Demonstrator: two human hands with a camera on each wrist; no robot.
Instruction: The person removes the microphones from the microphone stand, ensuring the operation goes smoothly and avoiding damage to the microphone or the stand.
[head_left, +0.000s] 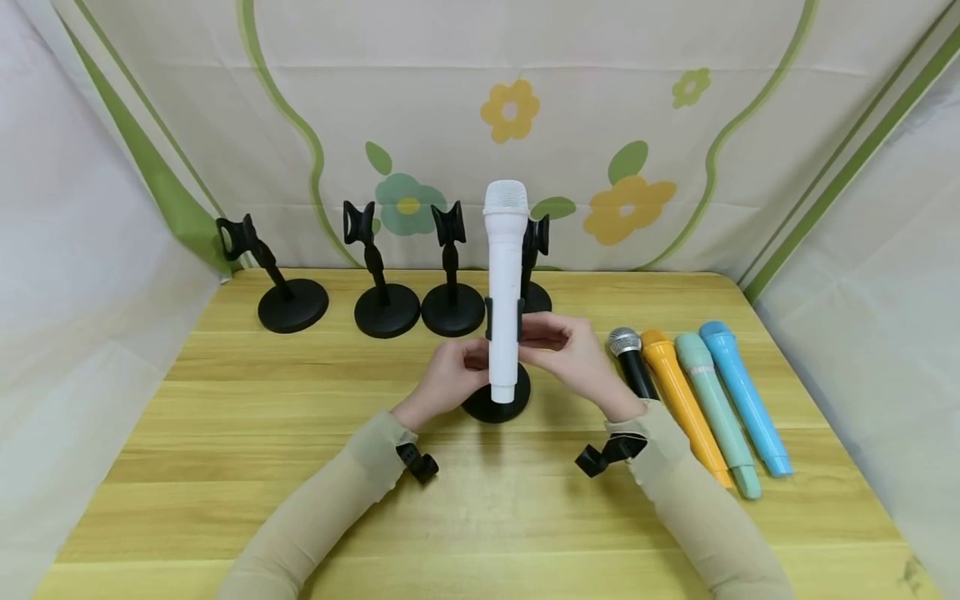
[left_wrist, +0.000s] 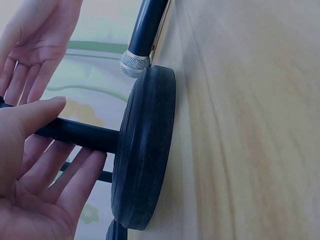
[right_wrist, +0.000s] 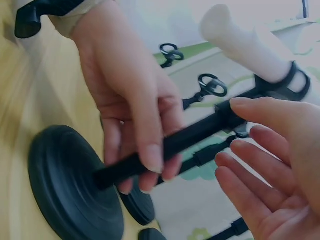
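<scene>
A white microphone (head_left: 506, 275) stands tilted in the clip of a black microphone stand (head_left: 497, 411). The stand's round base is at the middle of the table, its pole hidden behind the microphone in the head view. My left hand (head_left: 452, 375) grips the pole between thumb and fingers, low above the base (left_wrist: 145, 150). Higher up is my right hand (head_left: 573, 354); its thumb (right_wrist: 250, 106) touches the stand's neck just below the clip. The other fingers of that hand (right_wrist: 260, 185) stretch loosely beside the pole, apart from it.
Along the back stand several more black stands with bare clips, such as the leftmost stand (head_left: 293, 306). To the right lie a black microphone (head_left: 636, 367), an orange one (head_left: 682, 400), a mint one (head_left: 716, 408) and a blue one (head_left: 746, 396). A flowered curtain (head_left: 420, 100) hangs behind.
</scene>
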